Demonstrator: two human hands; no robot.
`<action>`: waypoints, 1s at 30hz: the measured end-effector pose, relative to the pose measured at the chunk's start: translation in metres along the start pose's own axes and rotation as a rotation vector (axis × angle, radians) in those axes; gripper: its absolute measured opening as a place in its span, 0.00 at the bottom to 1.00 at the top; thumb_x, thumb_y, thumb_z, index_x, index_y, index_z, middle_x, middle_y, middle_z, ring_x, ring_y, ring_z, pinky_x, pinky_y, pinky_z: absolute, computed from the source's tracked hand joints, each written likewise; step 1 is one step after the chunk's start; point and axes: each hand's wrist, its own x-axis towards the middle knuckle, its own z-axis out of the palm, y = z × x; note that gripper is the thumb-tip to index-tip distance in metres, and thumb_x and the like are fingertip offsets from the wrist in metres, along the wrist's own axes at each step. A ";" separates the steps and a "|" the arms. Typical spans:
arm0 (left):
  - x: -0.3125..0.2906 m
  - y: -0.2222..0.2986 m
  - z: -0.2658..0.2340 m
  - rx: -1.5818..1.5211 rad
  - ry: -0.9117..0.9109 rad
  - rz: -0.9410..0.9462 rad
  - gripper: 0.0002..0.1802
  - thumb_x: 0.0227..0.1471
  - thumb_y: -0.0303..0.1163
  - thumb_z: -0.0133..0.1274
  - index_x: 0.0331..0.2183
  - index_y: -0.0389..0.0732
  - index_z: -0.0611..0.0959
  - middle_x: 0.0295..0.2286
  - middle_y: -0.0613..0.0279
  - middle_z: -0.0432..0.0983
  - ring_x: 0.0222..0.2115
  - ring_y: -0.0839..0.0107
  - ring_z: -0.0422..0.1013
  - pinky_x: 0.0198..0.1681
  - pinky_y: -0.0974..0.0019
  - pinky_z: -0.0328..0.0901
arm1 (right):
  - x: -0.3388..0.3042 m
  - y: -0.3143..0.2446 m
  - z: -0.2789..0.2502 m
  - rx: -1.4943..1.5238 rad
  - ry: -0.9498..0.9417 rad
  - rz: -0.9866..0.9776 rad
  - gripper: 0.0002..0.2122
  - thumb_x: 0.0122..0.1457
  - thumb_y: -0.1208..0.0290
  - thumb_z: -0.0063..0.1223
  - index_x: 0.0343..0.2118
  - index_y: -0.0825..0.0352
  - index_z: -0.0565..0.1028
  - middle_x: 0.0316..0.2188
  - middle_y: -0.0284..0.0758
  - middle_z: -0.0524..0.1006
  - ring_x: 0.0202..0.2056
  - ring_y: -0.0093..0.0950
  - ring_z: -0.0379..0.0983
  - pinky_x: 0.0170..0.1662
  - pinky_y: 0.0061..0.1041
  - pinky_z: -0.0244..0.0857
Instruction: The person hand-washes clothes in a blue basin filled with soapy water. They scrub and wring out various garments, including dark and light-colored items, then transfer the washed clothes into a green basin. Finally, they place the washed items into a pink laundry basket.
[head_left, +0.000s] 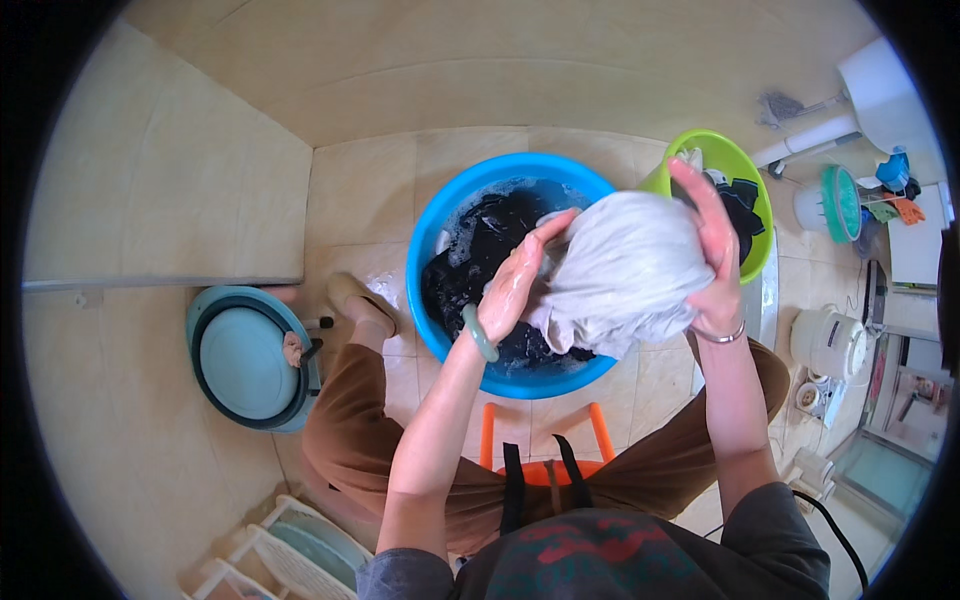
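Observation:
A wet, bundled white cloth (632,268) is held up between my two hands, over the right side of a blue basin (440,185). What kind of garment or cloth it is, I cannot tell. My left hand (515,285), with a pale green bangle at the wrist, presses its left side with fingers stretched forward. On the opposite side my right hand (718,255) cups the bundle, fingers pointing up and away; a thin bracelet circles that wrist. Dark clothes (482,245) lie in sudsy water in the basin, and the bundle hides part of its right rim.
Behind the bundle stands a lime-green bucket (757,200) with dark and white clothes. An orange stool (487,435) is under me. A folding basin (245,362) leans at the left wall. A clear bucket with a green rim (842,205) and a white rounded appliance (828,343) are at right.

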 end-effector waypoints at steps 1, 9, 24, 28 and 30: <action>0.007 -0.002 -0.003 0.009 -0.009 -0.017 0.35 0.65 0.55 0.28 0.55 0.36 0.71 0.54 0.54 0.66 0.56 0.64 0.60 0.62 0.62 0.49 | 0.004 0.002 -0.002 -0.018 0.032 -0.021 0.46 0.32 0.71 0.58 0.62 0.76 0.55 0.60 0.43 0.62 0.55 0.31 0.67 0.58 0.29 0.59; 0.038 -0.057 -0.032 0.577 0.029 0.000 0.33 0.64 0.54 0.32 0.44 0.35 0.79 0.37 0.55 0.70 0.42 0.62 0.64 0.51 0.61 0.57 | -0.009 0.088 -0.041 -0.170 0.066 0.005 0.38 0.34 0.79 0.49 0.58 0.75 0.64 0.57 0.40 0.67 0.58 0.29 0.63 0.62 0.27 0.53; 0.005 -0.213 -0.057 1.496 -0.295 -0.323 0.35 0.54 0.66 0.41 0.62 0.76 0.57 0.66 0.57 0.33 0.66 0.49 0.26 0.57 0.22 0.32 | -0.077 0.274 -0.070 -1.391 0.046 0.219 0.29 0.37 0.83 0.53 0.46 0.49 0.74 0.35 0.28 0.72 0.45 0.33 0.65 0.48 0.36 0.55; 0.011 -0.241 -0.056 1.513 -0.298 -0.366 0.30 0.59 0.59 0.37 0.62 0.75 0.58 0.66 0.58 0.37 0.66 0.50 0.29 0.57 0.22 0.31 | -0.061 0.311 -0.076 -1.505 0.047 0.324 0.25 0.42 0.80 0.54 0.45 0.48 0.73 0.35 0.29 0.71 0.43 0.34 0.66 0.44 0.37 0.57; 0.014 -0.251 -0.057 1.497 -0.289 -0.382 0.29 0.59 0.58 0.38 0.61 0.72 0.60 0.66 0.58 0.39 0.66 0.50 0.29 0.57 0.21 0.31 | -0.058 0.328 -0.082 -1.535 0.040 0.365 0.23 0.44 0.78 0.53 0.45 0.48 0.73 0.35 0.31 0.72 0.42 0.35 0.67 0.42 0.39 0.58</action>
